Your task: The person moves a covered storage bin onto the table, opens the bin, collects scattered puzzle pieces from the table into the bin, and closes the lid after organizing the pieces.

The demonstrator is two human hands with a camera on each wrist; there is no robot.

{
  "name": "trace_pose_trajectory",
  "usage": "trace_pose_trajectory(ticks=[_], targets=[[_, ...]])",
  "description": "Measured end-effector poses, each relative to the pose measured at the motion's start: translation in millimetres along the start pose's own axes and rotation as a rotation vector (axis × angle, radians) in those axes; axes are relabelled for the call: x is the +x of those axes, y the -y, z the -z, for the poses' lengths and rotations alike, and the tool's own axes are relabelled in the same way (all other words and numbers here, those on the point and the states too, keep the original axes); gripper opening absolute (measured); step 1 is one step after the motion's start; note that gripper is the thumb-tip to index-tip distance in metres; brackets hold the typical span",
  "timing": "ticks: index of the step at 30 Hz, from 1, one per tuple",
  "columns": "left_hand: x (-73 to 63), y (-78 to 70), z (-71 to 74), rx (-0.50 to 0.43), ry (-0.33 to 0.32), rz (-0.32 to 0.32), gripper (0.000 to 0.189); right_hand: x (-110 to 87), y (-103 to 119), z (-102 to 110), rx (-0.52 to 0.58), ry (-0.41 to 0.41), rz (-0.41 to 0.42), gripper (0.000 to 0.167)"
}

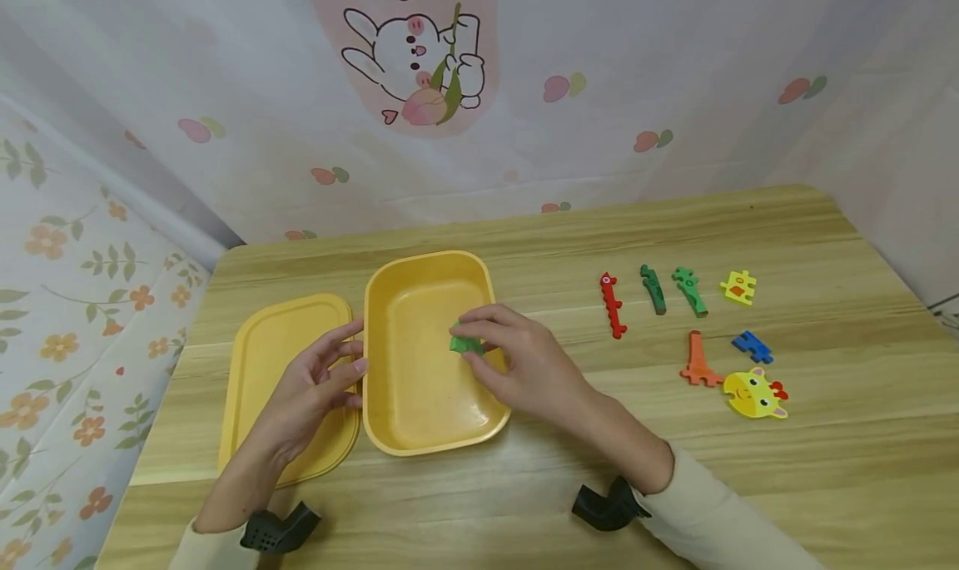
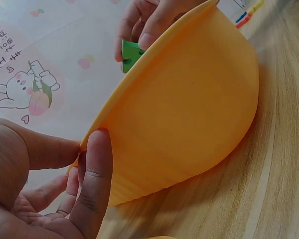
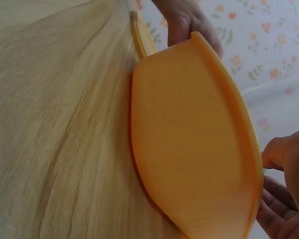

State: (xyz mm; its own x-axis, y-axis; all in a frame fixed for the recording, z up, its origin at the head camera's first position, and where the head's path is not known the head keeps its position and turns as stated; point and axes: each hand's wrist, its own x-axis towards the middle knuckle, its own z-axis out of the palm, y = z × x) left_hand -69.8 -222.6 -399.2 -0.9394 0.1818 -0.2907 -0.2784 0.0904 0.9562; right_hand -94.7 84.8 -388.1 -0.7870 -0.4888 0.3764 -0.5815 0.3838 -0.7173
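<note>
The green puzzle piece (image 1: pixel 466 345) is near the head frame's centre, pinched by the right hand (image 1: pixel 534 366) over the yellow bin (image 1: pixel 412 387), whose left rim the left hand (image 1: pixel 305 389) grips. A steady bin and light pinch should serve best.

Head view: soft, even light
Yellow box (image 1: pixel 419 354): small glints on its floor; outer wall shaded in both wrist views
Floral cloth (image 3: pixel 264 47): blurred in right wrist view
</note>
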Motion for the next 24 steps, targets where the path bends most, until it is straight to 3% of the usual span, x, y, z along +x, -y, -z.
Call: trace_pose_trajectory(ticks=[9,24], targets=[[-0.6,-1.4,0.0,0.013,-0.004,0.007,0.066,-2.8,-2.8,-3.2,-0.089,0.021,0.040,0.027],[-1.2,-1.0,-0.6,0.003,0.005,-0.009,0.066,-3.9,-0.2,-4.1,-0.130,-0.003,0.056,0.028]])
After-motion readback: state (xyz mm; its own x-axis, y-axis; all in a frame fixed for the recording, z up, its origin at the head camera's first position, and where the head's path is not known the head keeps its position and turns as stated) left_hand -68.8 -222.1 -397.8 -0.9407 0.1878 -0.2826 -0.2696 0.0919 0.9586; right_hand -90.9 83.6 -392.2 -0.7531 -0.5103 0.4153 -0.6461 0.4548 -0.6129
